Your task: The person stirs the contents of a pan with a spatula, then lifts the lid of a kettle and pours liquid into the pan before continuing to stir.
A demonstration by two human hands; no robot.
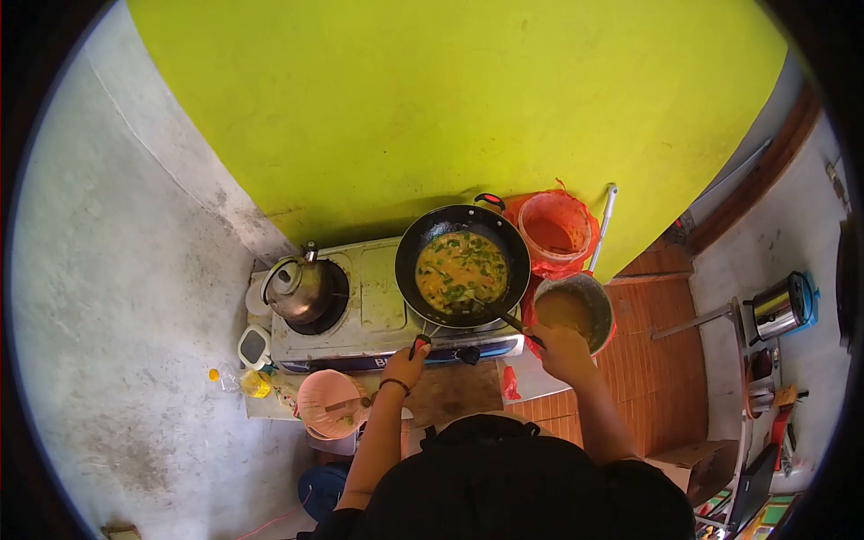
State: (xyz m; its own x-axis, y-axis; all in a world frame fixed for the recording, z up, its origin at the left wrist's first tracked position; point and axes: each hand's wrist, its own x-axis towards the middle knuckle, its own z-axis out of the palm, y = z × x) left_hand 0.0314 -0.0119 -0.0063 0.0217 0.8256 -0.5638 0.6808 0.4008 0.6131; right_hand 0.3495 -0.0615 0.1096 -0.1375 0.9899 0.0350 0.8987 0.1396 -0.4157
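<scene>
A black wok (409,270) sits on the right side of the gas stove (378,301). Inside it is a yellowish, soupy food (459,265) with green pieces. My left hand (405,367) is closed around the wok's near handle, which is black and red. My right hand (565,354) grips the dark handle of a spatula (504,315), whose head dips into the food at the wok's near side, so its exact shape is hidden. Just beyond my right hand stands a grey pot (576,301) with brownish liquid.
On the left burner stands a metal kettle (304,292). A pink basket (328,405) is at the front left, near a yellow-capped bottle (255,385). A red-lined bucket (553,229) stands right of the wok. Shelving with a metal appliance (781,310) is at far right.
</scene>
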